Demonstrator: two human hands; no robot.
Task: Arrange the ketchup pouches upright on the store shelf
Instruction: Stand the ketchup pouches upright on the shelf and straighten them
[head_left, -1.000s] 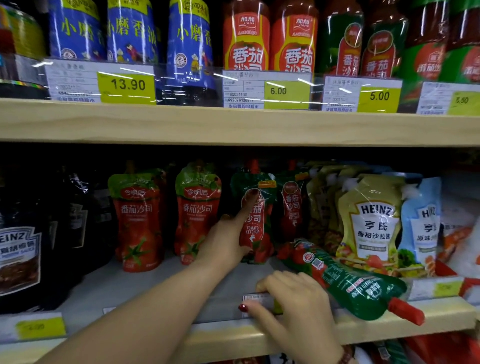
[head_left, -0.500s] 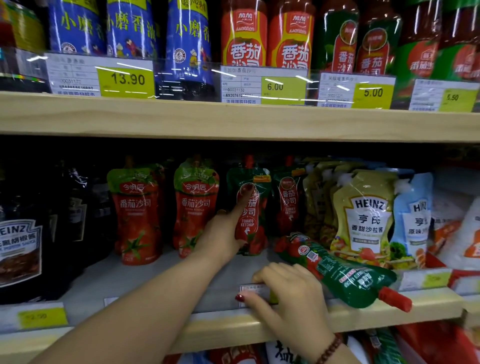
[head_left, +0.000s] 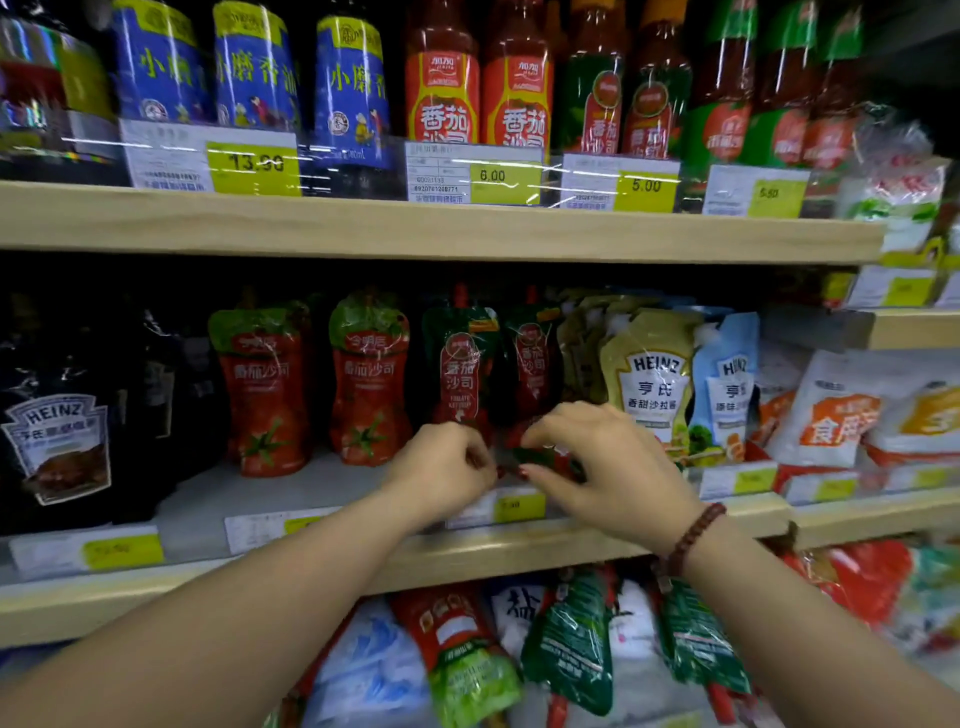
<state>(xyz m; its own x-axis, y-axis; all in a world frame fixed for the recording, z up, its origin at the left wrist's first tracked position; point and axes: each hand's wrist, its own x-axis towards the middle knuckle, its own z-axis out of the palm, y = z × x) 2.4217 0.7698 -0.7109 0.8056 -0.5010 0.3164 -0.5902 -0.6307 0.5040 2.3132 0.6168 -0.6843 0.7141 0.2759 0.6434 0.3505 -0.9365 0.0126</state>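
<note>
Both grips are working at the front edge of the middle shelf (head_left: 218, 582), about midway along it. Your right grip (head_left: 608, 462), with a bead bracelet (head_left: 693, 535) on the wrist, has its fingers curled over a held green pouch (head_left: 540, 456). Only a sliver of green and red foil shows between your hands, so its tilt can't be read. Your left grip (head_left: 441, 467) sits just beside it, fingers curled toward the same pouch. Motion blur hides the fingertips, so you can't tell whether they pinch it or only close near it. Right behind your hands two standing green pouches (head_left: 460, 364) are upright side by side, caps up. Toward the shelf's left end two red ketchup pouches (head_left: 265, 389) also stand upright, a little apart from each other, with a dark Heinz bottle (head_left: 57, 441) further left. Toward the right end a yellow Heinz pouch (head_left: 649, 374) leans against a pale blue Heinz pouch (head_left: 727, 379). A yellow price tag (head_left: 519, 506) sits on the shelf lip under your hands. On the shelf below, green and red pouches (head_left: 571, 644) lie in a loose heap.
</note>
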